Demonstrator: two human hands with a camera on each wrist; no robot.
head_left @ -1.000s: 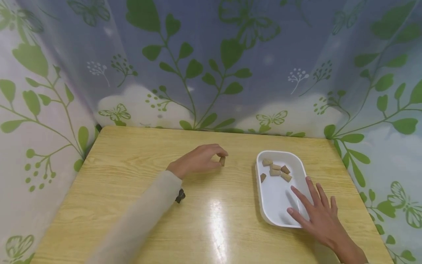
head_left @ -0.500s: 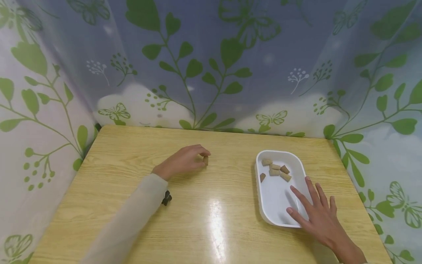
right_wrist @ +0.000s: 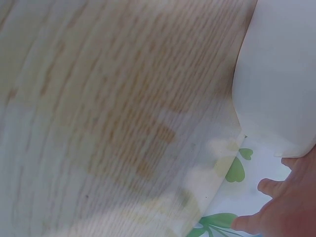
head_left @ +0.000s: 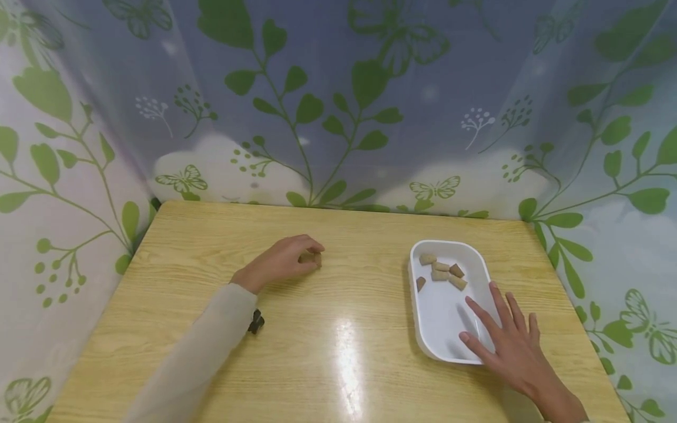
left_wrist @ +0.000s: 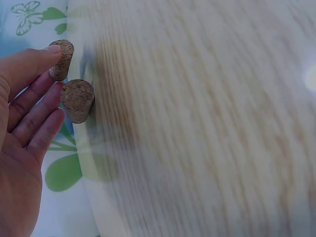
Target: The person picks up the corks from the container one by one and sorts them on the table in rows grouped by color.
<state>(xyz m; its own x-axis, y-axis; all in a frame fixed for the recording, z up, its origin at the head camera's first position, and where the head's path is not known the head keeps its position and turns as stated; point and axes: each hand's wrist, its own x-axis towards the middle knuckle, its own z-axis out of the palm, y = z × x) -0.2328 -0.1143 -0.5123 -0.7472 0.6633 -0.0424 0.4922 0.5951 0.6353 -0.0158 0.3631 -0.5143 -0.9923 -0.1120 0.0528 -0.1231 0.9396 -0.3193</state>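
The left hand (head_left: 277, 262) pinches a cork (left_wrist: 64, 60) at the thumb's tip; in the left wrist view, its long axis runs nearly up and down, leaning slightly. A second cork (left_wrist: 77, 101) sits just beside the first, at the other fingertips, one end facing the camera; whether the fingers touch it, I cannot tell. The white tray (head_left: 443, 329) lies to the left hand's right, well apart, so the right hand (head_left: 514, 348) is much nearer to it. That hand spreads its fingers over the tray's near right corner, grasping no cork; six corks (head_left: 440, 275) lie beyond its fingertips.
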